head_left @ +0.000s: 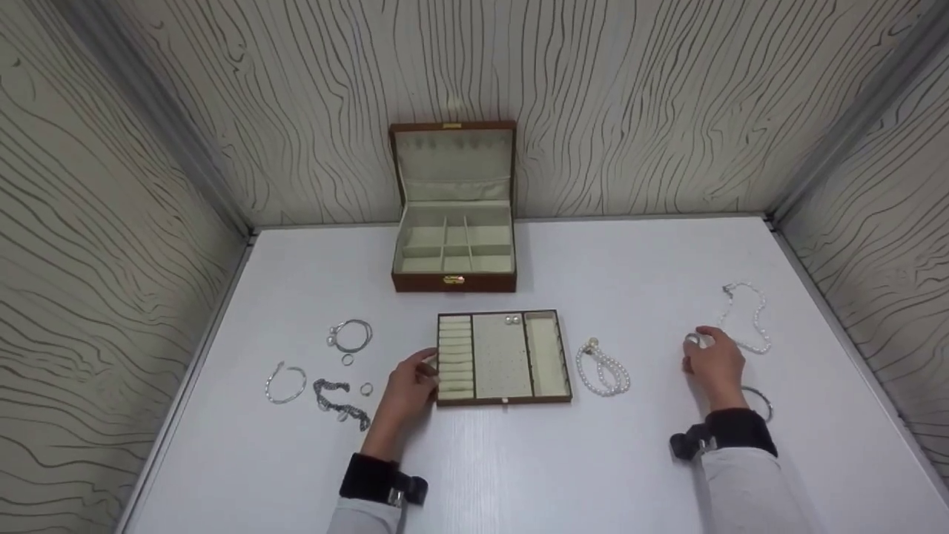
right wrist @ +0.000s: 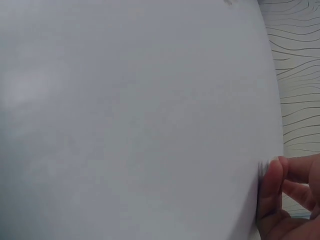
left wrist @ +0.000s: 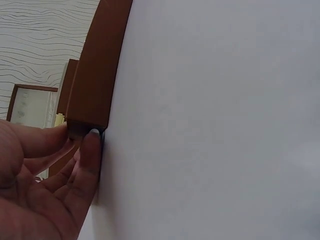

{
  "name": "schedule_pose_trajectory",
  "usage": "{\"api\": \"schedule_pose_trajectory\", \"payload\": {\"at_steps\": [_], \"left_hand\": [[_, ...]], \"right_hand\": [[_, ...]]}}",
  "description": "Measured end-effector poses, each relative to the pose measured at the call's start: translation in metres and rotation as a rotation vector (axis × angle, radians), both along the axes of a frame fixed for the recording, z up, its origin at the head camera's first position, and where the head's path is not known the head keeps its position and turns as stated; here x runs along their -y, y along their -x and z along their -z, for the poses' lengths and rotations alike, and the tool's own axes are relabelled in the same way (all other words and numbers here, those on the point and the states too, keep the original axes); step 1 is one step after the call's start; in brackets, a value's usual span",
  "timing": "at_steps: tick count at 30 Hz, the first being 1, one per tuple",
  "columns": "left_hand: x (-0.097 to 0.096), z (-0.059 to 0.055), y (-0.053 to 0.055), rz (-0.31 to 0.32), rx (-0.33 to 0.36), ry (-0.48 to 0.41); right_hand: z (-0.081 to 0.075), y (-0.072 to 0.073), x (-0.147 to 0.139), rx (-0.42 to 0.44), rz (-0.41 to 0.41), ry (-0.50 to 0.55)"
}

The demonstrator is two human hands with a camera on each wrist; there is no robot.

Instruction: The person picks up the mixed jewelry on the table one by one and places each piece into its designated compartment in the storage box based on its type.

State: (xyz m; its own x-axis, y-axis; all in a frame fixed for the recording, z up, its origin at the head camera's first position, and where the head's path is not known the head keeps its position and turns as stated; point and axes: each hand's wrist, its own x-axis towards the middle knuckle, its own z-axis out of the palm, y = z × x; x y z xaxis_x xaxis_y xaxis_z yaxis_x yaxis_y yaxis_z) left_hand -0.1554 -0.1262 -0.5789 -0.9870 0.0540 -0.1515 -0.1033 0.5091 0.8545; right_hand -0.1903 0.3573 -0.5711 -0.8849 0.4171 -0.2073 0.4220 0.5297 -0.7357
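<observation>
A brown jewelry tray (head_left: 500, 371) lies on the white table with ring rolls on its left, a perforated panel and a narrow compartment. Two pearl earrings (head_left: 512, 320) sit on that panel. My left hand (head_left: 408, 386) holds the tray by its left edge; in the left wrist view thumb and fingertips meet at a tray corner (left wrist: 92, 90). Over on the right, my right hand (head_left: 715, 367) pinches a silver ring (head_left: 692, 339) between thumb and index finger. The right wrist view shows those fingertips (right wrist: 276, 167) close to the table, the ring hidden there.
Behind the tray stands an open brown jewelry box (head_left: 415, 283) with divided compartments. On the left lie a bangle with pearls (head_left: 357, 348), a bracelet (head_left: 278, 401), a dark chain (head_left: 348, 409) and two rings. Pearl strands (head_left: 604, 391) lie right; another bangle (head_left: 769, 408) is partly behind my right wrist.
</observation>
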Motion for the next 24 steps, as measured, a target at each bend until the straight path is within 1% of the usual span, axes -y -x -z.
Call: {"api": "schedule_pose_trajectory", "payload": {"at_steps": [3, 6, 9, 13, 20, 24], "left_hand": [[0.0006, 0.0005, 0.0002, 0.012, -0.009, -0.003], [0.001, 0.0017, 0.0006, 0.017, -0.01, -0.005], [0.0008, 0.0018, 0.0011, 0.009, -0.003, -0.004], [0.0008, 0.0016, 0.0003, 0.01, -0.012, -0.006], [0.0005, 0.0004, -0.0008, 0.01, -0.014, 0.0], [0.0006, 0.0011, -0.0001, 0.009, -0.015, 0.008]], "right_hand": [[-0.0006, -0.0001, -0.0011, 0.01, 0.006, 0.058], [-0.0016, -0.0007, -0.0014, 0.01, 0.001, 0.089], [-0.0019, -0.0017, -0.0013, 0.01, -0.015, 0.075], [-0.0008, -0.0028, -0.0022, 0.018, -0.034, 0.047], [0.0001, -0.0024, -0.0039, 0.022, -0.003, 0.092], [-0.0007, -0.0032, -0.0033, 0.027, -0.016, 0.087]]}}
